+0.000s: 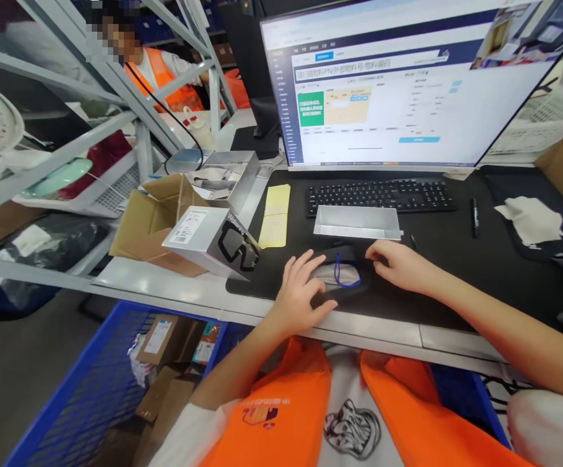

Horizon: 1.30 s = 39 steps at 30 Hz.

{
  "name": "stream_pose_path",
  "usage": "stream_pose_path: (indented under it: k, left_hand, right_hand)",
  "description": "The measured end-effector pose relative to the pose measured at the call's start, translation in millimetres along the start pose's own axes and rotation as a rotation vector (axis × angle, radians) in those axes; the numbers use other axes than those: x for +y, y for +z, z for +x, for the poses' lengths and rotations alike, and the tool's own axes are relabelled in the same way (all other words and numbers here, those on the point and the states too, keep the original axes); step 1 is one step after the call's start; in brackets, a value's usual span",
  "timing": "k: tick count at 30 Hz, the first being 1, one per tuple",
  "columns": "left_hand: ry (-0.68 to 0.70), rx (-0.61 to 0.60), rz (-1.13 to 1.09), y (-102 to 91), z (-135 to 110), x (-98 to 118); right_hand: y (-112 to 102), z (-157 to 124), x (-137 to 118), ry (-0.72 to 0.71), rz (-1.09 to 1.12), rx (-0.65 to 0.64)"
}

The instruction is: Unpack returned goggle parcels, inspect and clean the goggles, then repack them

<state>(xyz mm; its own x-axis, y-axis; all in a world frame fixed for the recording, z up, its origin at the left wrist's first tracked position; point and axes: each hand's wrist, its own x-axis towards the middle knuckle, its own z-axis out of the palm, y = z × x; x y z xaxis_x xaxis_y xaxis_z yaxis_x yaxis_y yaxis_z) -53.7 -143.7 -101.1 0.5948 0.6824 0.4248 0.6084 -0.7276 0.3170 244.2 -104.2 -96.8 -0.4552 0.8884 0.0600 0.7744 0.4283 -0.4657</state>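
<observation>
A dark pouch [327, 251] lies on the black desk mat, with a grey section [325, 275] and a loop of blue cord [348, 284] on top. My left hand [301, 295] is open over its left side, fingers spread, fingertips reaching the grey part. Just past the pouch's right edge, my right hand [401, 264] has its fingers curled, and nothing shows in them. Behind the pouch stands an open silver-white box tray [357, 224]. To the left, a silver box [213, 237] with a goggles picture leans against an open cardboard box [152, 217].
A keyboard [383, 196] sits below a lit monitor [379, 91]. Yellow paper slips [275, 217], a black pen [475, 217] and a crumpled cloth [529, 219] lie around. A blue crate [94, 376] with cartons stands below left. Another person in an orange vest [165, 74] is beyond the metal frame.
</observation>
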Motion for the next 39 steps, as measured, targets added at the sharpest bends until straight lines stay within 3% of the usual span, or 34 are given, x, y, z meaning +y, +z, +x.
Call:
stream_pose_path:
  k: [6,10,13,19,22,25,27,30,35,39]
  left_hand:
    - [0.177,-0.362,0.096,-9.4,44,6]
    - [0.220,-0.428,0.118,-14.6,52,3]
    - [0.238,-0.322,0.143,-15.7,44,-10]
    - [0.146,0.100,0.085,-3.8,13,-37]
    - [0.100,0.222,0.105,2.4,2,-34]
    - [0.042,0.252,0.144,4.2,-1,-26]
    - [0.021,0.246,0.174,2.3,3,-21]
    - [0.054,0.172,0.167,-3.5,14,-18]
    - [0.085,-0.145,0.001,-7.0,29,-23]
    - [0.047,-0.220,-0.039,-0.8,25,-27]
  right_hand:
    - [26,2,-8,0.052,-0.112,-0.116]
    - [21,3,-20,0.087,-0.182,-0.105]
    - [0,1,-23,0.088,-0.222,-0.071]
    - [-40,10,-53,0.015,-0.253,-0.018]
    - [-33,25,-83,-0.183,-0.229,-0.130]
    - [-14,37,-104,-0.409,-0.244,-0.269]
    - [-5,39,-107,-0.452,-0.269,-0.277]
    - [-4,35,-104,-0.399,-0.286,-0.272]
    - [-15,19,-95,-0.323,-0.246,-0.317]
    - [-9,6,-88,-0.293,-0.183,-0.290]
